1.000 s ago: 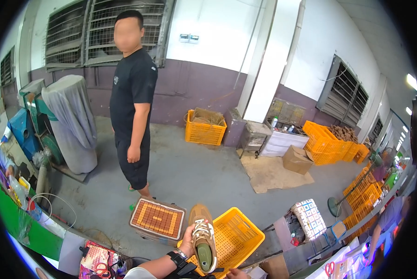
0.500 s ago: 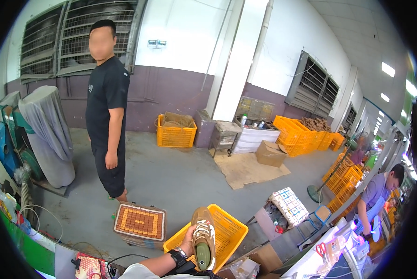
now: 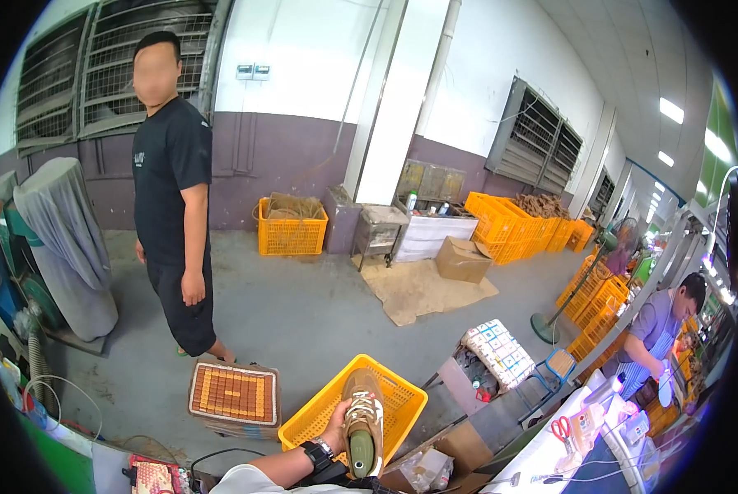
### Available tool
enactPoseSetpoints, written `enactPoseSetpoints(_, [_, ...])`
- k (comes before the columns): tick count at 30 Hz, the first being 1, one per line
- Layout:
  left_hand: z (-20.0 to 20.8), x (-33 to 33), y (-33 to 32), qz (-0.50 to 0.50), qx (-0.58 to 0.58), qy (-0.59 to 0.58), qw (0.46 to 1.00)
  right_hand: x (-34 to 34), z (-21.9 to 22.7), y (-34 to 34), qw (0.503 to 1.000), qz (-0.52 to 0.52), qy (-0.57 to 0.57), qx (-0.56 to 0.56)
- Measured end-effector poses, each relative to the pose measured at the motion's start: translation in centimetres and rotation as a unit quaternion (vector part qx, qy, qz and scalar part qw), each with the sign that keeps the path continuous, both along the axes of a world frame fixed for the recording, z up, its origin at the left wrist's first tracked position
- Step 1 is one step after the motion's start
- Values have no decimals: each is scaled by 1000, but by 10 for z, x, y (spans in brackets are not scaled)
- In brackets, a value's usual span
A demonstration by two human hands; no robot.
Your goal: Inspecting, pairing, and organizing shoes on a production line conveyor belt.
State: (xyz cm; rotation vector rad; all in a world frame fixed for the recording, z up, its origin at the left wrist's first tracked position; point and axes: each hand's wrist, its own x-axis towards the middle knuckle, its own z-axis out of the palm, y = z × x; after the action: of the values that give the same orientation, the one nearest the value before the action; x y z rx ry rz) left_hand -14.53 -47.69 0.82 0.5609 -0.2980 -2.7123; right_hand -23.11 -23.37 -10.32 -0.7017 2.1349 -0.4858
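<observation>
Above yellow crate [image 3: 408,403], left fingers [image 3: 343,407] grasping brown shoe [image 3: 362,393], green insole [image 3: 361,449] inside; right fingers hidden, cannot tell.

I can't make out a single word from here; the pale print [image 3: 139,158] on the chest of the black T-shirt [image 3: 173,177], toward the upper left of the frame, is too small to read.

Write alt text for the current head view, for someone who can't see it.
The wearer's left grip holds a white-laced brown sneaker with a green insole over a perforated yellow plastic crate. Beyond, a person in black stands near a brown tiled mat; at far right, an apron-clad co-worker looks down.
</observation>
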Motion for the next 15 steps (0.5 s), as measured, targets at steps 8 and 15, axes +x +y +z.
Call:
enactPoseSetpoints(8, [-17,-6,1,-4,24,-44,999,-4,-4,3,1000,-13,-13,11])
enactPoseSetpoints(15, [-15,-5,1,-5,40,-11,999,-2,-7,7,999,-27,-24,20])
